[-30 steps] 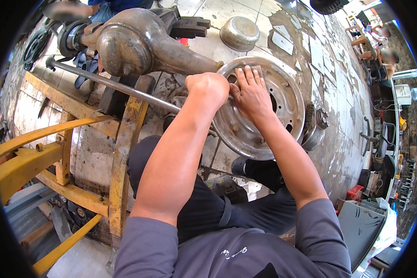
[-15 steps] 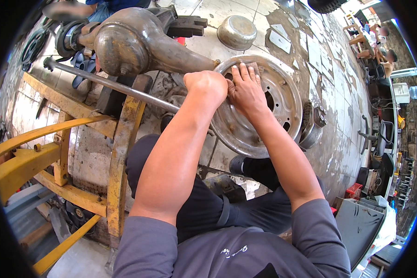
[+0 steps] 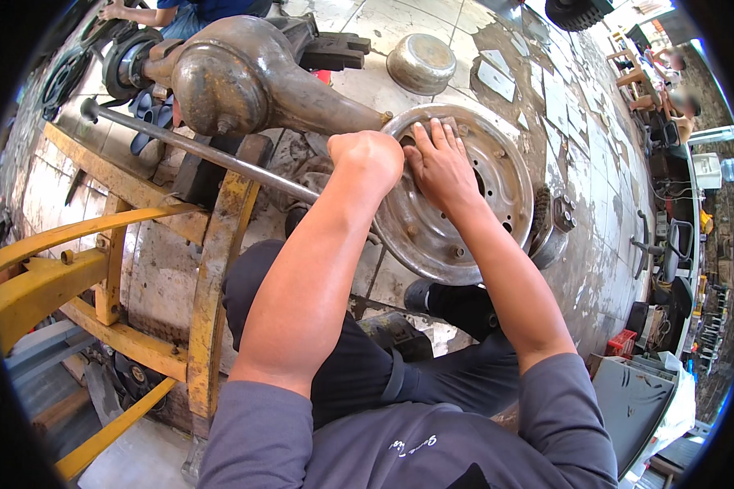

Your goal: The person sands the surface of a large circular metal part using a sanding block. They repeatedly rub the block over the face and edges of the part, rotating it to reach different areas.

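Note:
A bare, worn steel wheel rim (image 3: 432,236) stands tilted in front of my knees, with round holes in its disc. My left hand (image 3: 369,158) is closed in a fist at its left edge; the fingers curl out of sight round the metal. My right hand (image 3: 444,169) lies on the upper inner face of the wheel, fingers stretched out and slightly apart. Under its fingertips a small brown piece (image 3: 462,128) shows, perhaps sandpaper or a rag; most of it is hidden by the hand.
Left of the wheel lies a large axle housing (image 3: 220,85) with a long steel bar (image 3: 204,151) below it. A yellow metal frame (image 3: 220,301) stands by my left knee. Beyond sits a metal bowl (image 3: 422,63). A dark metal part (image 3: 553,228) is right of the wheel. Another person's hand (image 3: 114,10) shows far left.
The whole scene sits slightly lower in view. Both my hands keep nearly the same places on the wheel rim, the right one shifting little. The other person's hand and forearm now show more plainly.

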Action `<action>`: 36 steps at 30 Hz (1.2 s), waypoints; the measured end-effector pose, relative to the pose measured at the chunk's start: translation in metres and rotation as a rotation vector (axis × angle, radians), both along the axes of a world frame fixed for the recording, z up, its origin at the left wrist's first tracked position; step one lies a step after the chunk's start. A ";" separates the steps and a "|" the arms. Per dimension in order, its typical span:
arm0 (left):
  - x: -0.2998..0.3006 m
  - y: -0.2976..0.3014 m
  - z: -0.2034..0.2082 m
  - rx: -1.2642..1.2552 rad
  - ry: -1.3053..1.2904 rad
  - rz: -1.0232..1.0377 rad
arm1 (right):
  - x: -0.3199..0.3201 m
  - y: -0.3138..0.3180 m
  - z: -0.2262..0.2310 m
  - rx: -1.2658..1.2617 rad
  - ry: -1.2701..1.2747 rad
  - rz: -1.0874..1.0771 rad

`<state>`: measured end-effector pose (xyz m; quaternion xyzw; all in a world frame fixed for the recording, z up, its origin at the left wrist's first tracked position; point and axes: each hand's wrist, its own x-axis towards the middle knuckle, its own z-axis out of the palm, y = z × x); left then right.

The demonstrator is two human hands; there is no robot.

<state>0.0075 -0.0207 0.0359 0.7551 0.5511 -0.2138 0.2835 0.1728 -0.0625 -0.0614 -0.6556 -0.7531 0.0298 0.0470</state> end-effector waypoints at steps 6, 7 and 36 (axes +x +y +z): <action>-0.002 -0.001 -0.004 0.014 0.002 0.002 | 0.002 -0.004 0.001 -0.023 0.038 0.038; -0.001 -0.001 -0.004 -0.003 0.003 -0.007 | 0.002 -0.003 0.001 -0.014 0.027 0.029; 0.002 -0.002 -0.006 0.049 -0.005 0.004 | 0.001 0.002 0.003 -0.039 0.012 0.032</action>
